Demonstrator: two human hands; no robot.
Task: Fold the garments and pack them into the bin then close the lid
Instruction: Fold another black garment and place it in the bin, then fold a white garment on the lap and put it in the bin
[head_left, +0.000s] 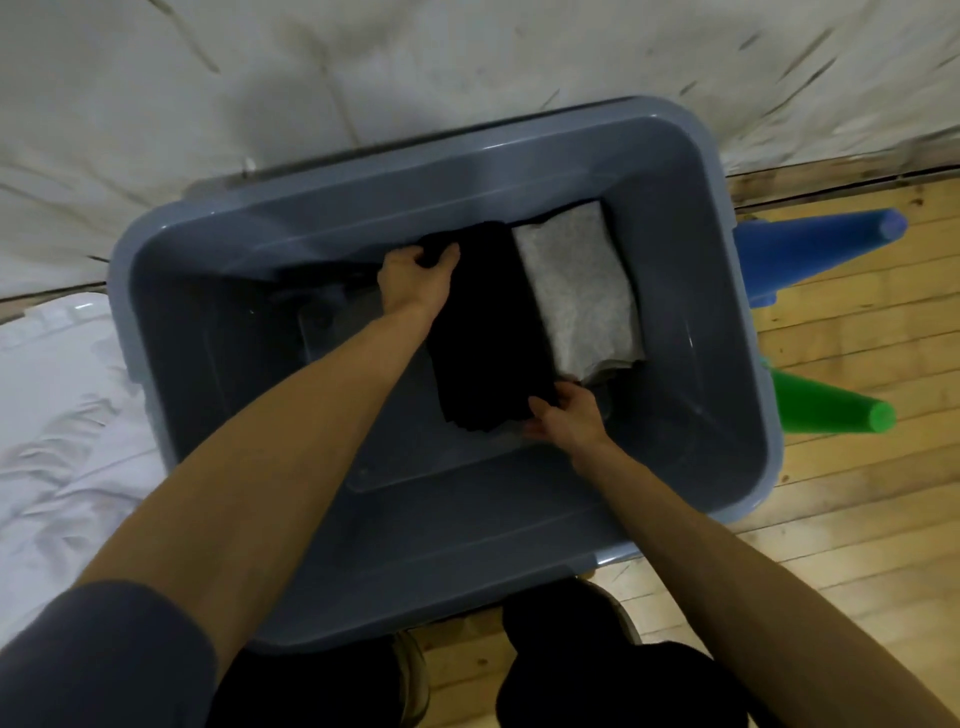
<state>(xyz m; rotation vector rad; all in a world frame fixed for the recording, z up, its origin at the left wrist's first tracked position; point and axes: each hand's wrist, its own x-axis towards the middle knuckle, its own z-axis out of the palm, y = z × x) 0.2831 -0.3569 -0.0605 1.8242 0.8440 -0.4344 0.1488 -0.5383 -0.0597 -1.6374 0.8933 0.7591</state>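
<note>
A large grey-blue plastic bin (727, 312) stands open on the floor below me. Inside it a folded black garment (488, 332) lies beside a folded light grey garment (576, 291), which sits to its right. My left hand (415, 273) grips the far end of the black garment, fingers curled over its edge. My right hand (566, 415) holds the near end of the same garment, thumb on top. Both forearms reach down into the bin. No lid shows clearly.
A white bed sheet (57, 415) lies at the left of the bin. An off-white cloth (415, 62) hangs behind it. A blue cone (815, 244) and a green cone (826, 410) lie on the wooden floor (831, 519) at the right. My feet are below the bin.
</note>
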